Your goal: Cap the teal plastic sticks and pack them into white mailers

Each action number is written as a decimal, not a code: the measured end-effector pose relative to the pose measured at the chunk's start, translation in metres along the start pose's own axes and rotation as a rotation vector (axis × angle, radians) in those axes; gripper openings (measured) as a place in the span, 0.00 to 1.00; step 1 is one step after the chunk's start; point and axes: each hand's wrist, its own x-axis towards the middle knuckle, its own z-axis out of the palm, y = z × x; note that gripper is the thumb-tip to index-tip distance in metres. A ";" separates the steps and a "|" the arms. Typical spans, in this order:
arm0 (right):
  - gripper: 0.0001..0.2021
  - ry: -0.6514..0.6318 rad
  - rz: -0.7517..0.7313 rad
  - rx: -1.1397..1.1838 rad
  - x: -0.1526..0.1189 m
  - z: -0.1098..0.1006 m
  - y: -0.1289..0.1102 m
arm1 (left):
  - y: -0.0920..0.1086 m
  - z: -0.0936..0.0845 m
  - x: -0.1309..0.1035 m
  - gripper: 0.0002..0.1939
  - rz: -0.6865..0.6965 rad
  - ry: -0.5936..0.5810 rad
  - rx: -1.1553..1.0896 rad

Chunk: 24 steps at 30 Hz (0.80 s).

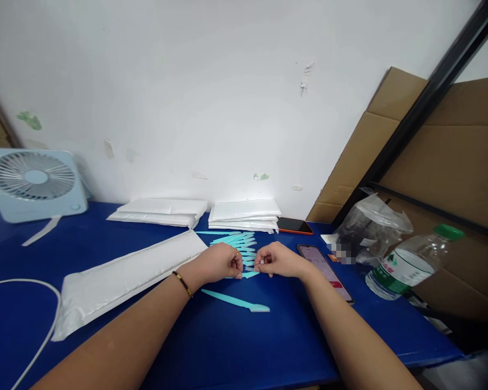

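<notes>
Head view: both hands point(219, 263) point(280, 260), curled nearly closed, pinch 1 turquoise razor point(249, 274) beside a pile of others point(235, 239)

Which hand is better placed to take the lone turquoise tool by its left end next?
Likely the left hand: nearer that end of the tool, with the right hand farther off.

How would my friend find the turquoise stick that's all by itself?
Start at the blue table, then find the person's left hand over its middle. Just below it in the picture lies one turquoise stick with a pale tip at its right end. The other turquoise sticks crowd together near the hands; this one lies apart, touched by neither.
</notes>
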 end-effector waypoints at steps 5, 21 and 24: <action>0.11 0.071 -0.083 -0.094 -0.004 -0.006 0.002 | 0.002 -0.001 -0.003 0.07 0.004 -0.006 -0.001; 0.15 0.028 0.013 0.120 0.004 0.008 0.001 | -0.003 -0.003 -0.003 0.07 -0.001 0.031 0.044; 0.16 0.032 0.022 0.166 0.008 0.014 0.000 | 0.001 0.002 0.001 0.07 0.009 0.069 0.088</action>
